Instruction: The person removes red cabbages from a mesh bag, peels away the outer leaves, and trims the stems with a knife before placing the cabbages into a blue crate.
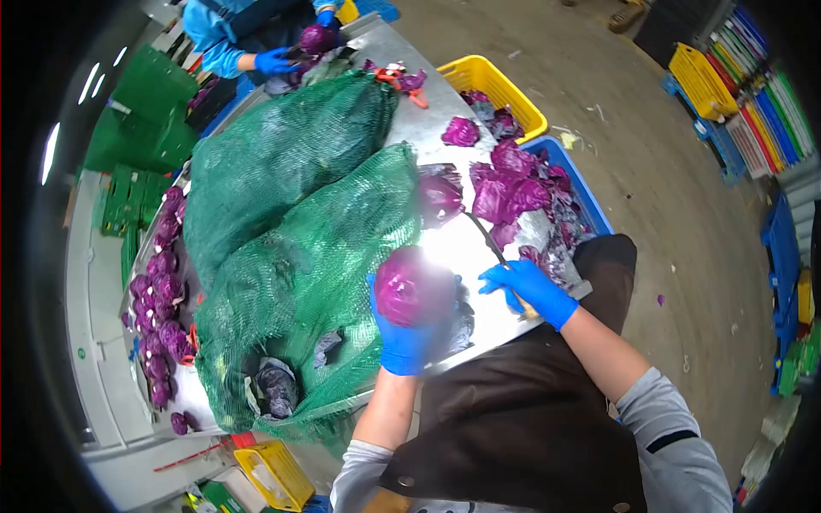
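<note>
My left hand (402, 346), in a blue glove, is wrapped round a peeled red cabbage (409, 289) and holds it up over the metal table (410, 128). My right hand (532, 291), also gloved in blue, is closed on a knife (487, 237) whose dark, narrow blade points away from me. Beyond the blade tip another red cabbage (440, 197) lies on the table. Loose purple leaves (513, 192) are heaped to the right of the knife. Glare hides part of the tabletop between my hands.
Two green mesh sacks (291, 128) fill the table's middle. Many cabbages (158, 299) line its far left side. A blue crate (581, 175) and a yellow crate (513, 98) with leaves stand along the right edge. A co-worker's gloved hand (275, 61) is near a cabbage at the far end.
</note>
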{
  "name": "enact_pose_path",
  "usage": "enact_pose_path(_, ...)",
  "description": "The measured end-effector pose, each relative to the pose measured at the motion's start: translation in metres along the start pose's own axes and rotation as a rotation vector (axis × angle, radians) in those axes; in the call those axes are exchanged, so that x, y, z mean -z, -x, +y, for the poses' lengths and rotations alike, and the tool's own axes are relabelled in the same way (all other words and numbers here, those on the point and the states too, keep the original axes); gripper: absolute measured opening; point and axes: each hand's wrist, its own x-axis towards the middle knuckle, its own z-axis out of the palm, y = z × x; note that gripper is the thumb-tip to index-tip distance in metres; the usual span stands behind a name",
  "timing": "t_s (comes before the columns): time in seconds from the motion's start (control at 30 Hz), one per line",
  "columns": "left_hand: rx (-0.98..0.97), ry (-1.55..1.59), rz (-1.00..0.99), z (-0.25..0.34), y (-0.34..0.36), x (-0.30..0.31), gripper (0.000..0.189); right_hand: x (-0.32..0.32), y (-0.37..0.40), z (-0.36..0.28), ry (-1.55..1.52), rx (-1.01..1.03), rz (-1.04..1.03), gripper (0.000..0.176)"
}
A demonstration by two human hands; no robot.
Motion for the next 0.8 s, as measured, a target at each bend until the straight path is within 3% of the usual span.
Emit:
enact_pose_path(0.03,-0.001,-0.005,0.02,0.0,0.0,0.005,0.046,0.016,-0.007,0.017,0.054,-0.108,0.056,0.03)
enact_pose_path(0.1,0.089,0.629,0.083,0.003,0.004,0.015,0.05,0.03,-0.005,0.022,0.245,-0.067,0.32,0.033)
enact_pose_path(0.17,0.172,1.268,0.129,0.01,0.006,0.023,0.055,0.027,-0.001,-0.008,0.255,-0.164,0.406,0.038)
enact_pose_path(0.2,0.215,1.588,0.146,0.013,0.006,0.024,0.057,0.028,-0.007,-0.008,0.422,0.242,0.5,0.034)
enact_pose_path(0.23,0.215,1.588,0.14,0.016,0.006,0.024,0.057,0.03,-0.011,-0.007,0.58,0.653,0.584,0.029)
enact_pose_path(0.27,0.178,1.553,0.169,0.019,0.004,0.025,0.058,0.035,-0.012,-0.009,0.493,0.478,0.453,0.038)
enact_pose_path(0.3,0.14,1.518,0.198,0.02,0.003,0.026,0.06,0.03,-0.012,-0.012,0.491,0.48,0.458,0.038)
enact_pose_path(0.37,0.123,1.491,0.202,0.022,0.0,0.026,0.061,0.012,-0.014,-0.015,0.292,0.408,0.242,0.041)
enact_pose_path(0.43,0.107,1.466,0.217,0.022,-0.003,0.028,0.062,-0.012,0.0,-0.03,0.402,0.46,0.228,0.047)
enact_pose_path(0.5,0.178,1.319,0.225,0.021,-0.003,0.03,0.066,-0.032,0.009,-0.044,0.425,0.314,0.071,0.058)
enact_pose_path(0.53,0.183,1.322,0.228,0.021,-0.002,0.03,0.066,-0.046,0.02,-0.06,0.427,0.308,0.069,0.058)
enact_pose_path(0.6,0.317,1.363,0.192,0.026,-0.001,0.031,0.071,-0.071,0.037,-0.092,0.476,0.554,-0.038,0.066)
enact_pose_path(0.63,0.32,1.365,0.193,0.033,0.002,0.033,0.071,-0.074,0.035,-0.093,0.476,0.551,-0.038,0.066)
enact_pose_path(0.73,0.369,1.477,0.037,0.051,0.014,0.041,0.074,-0.073,0.028,-0.099,0.287,0.262,-0.074,0.069)
enact_pose_path(0.8,0.311,1.272,-0.137,0.05,0.02,0.049,0.074,-0.074,0.022,-0.099,0.188,0.208,-0.066,0.065)
